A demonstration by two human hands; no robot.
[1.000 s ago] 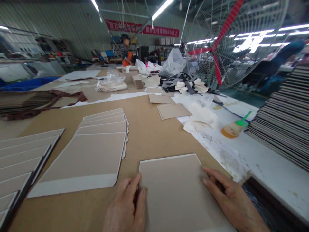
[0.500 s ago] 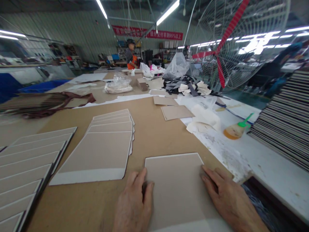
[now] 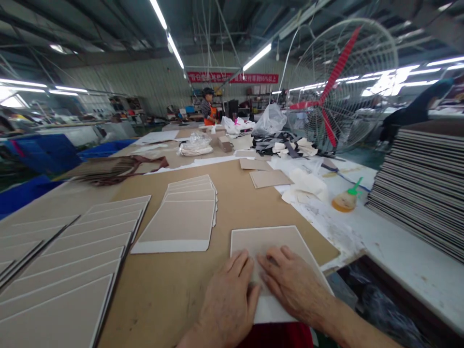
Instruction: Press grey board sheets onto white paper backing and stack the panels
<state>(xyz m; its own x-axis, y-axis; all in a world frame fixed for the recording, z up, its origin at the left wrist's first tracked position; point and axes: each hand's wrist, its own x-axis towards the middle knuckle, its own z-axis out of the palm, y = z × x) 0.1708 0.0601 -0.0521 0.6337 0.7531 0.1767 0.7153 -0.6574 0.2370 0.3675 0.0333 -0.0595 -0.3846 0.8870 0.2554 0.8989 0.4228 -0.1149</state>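
Observation:
A beige rectangular panel [image 3: 270,236] with pale edges lies flat at the table's near edge. My left hand [image 3: 230,295] rests on its left part, fingers stretched forward and thumb apart. On the panel's middle lies my right hand [image 3: 293,280], its fingers slightly bent and pressed to the surface. Neither hand grips anything. To the left, a fan of similar beige panels [image 3: 186,220] overlaps on the brown board [image 3: 163,285]. Farther left, more panels [image 3: 83,261] lie in overlapping rows.
A tall stack of dark-edged panels [image 3: 420,188] stands at right. Near it sits a bottle of amber liquid [image 3: 344,200] with a green nozzle. Beyond are two beige pieces [image 3: 270,179], dark scraps [image 3: 275,145], a large fan [image 3: 326,96] and a person in an orange apron [image 3: 209,113].
Both hands have moved from the panel's side edges inward onto its top, closer together. The view has shifted, showing more of the left rows and the ceiling.

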